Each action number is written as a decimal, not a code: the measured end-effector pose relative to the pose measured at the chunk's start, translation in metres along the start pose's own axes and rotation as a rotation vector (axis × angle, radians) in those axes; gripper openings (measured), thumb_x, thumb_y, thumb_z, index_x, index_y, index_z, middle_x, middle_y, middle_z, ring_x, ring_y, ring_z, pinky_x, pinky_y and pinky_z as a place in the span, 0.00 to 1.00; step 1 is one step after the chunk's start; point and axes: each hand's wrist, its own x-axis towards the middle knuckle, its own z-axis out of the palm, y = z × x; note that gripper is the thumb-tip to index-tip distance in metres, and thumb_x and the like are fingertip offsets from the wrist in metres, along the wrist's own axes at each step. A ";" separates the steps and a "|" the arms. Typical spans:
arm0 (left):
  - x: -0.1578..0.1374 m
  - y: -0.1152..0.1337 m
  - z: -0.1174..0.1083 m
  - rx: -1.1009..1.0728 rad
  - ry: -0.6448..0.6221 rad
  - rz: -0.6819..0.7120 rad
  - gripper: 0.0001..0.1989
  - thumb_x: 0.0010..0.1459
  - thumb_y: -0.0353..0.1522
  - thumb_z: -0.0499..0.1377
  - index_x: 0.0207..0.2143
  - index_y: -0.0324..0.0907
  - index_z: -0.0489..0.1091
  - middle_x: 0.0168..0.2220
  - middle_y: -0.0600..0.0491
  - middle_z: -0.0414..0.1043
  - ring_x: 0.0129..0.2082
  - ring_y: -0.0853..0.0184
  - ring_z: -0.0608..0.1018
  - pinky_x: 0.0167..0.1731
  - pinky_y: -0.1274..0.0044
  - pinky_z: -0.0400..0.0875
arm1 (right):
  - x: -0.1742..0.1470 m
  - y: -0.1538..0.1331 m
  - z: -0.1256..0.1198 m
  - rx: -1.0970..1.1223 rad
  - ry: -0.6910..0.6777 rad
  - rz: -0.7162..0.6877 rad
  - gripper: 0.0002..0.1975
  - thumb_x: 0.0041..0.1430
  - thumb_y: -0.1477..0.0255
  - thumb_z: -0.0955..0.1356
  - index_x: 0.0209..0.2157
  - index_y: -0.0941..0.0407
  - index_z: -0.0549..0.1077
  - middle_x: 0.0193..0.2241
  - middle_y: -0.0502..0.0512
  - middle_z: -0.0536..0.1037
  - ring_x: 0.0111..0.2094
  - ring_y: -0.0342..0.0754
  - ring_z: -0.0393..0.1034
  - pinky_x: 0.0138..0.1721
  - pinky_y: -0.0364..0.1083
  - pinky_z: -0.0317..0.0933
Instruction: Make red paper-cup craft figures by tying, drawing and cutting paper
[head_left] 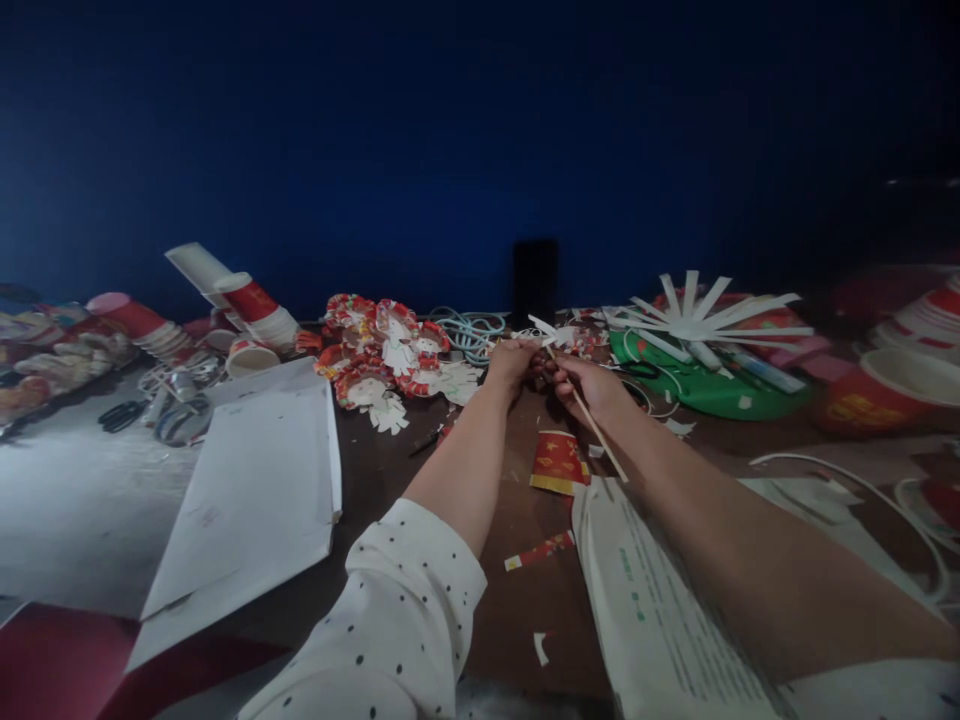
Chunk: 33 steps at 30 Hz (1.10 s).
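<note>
Both my hands meet over the far middle of the dark table. My right hand (592, 385) is closed around a thin wooden stick (606, 450), which slants down toward me past the wrist. Beside it, my left hand (514, 362) has its fingers pinched near the stick's upper end. A small white paper piece (541, 325) shows just above those fingertips; whether the left fingers grip it is unclear. Below the hands lies a cut red paper cup piece (556, 458) with gold print. A narrow red paper strip (541, 551) rests nearer to me.
Red-and-white paper crafts (386, 350) are heaped to the left, beyond a white board (251, 500). Stacked paper cups (259, 310) lean behind it. A cup cut into spread white strips (694, 325) sits on a green item (675, 385) at right. Black scissors (121, 415) lie far left.
</note>
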 end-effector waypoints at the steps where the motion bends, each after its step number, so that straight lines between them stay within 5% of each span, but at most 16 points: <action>1: -0.001 0.000 0.000 -0.020 -0.041 -0.006 0.11 0.58 0.28 0.56 0.22 0.37 0.67 0.16 0.57 0.63 0.16 0.78 0.67 0.19 0.86 0.60 | 0.001 -0.001 -0.001 0.012 -0.033 0.004 0.08 0.56 0.84 0.63 0.32 0.61 0.72 0.22 0.49 0.71 0.17 0.33 0.59 0.12 0.30 0.51; 7: -0.002 -0.003 -0.002 -0.182 -0.190 -0.022 0.09 0.57 0.29 0.57 0.24 0.36 0.67 0.18 0.56 0.65 0.16 0.78 0.68 0.17 0.87 0.60 | 0.004 -0.002 -0.005 0.002 -0.046 -0.060 0.12 0.52 0.84 0.65 0.38 0.57 0.72 0.22 0.47 0.71 0.17 0.34 0.60 0.12 0.30 0.51; 17: -0.006 -0.001 -0.001 -0.123 -0.210 -0.075 0.05 0.57 0.25 0.56 0.28 0.37 0.70 0.25 0.54 0.72 0.22 0.77 0.72 0.23 0.86 0.63 | 0.010 -0.004 -0.010 -0.056 0.031 -0.208 0.09 0.51 0.83 0.66 0.34 0.60 0.72 0.22 0.51 0.74 0.18 0.35 0.60 0.12 0.31 0.48; 33: -0.010 0.003 -0.001 -0.188 -0.189 -0.078 0.08 0.57 0.24 0.55 0.25 0.35 0.69 0.21 0.55 0.69 0.19 0.79 0.70 0.20 0.87 0.63 | 0.012 0.000 -0.015 -0.380 0.169 -0.286 0.14 0.46 0.77 0.71 0.39 0.57 0.77 0.20 0.48 0.75 0.16 0.36 0.62 0.12 0.34 0.50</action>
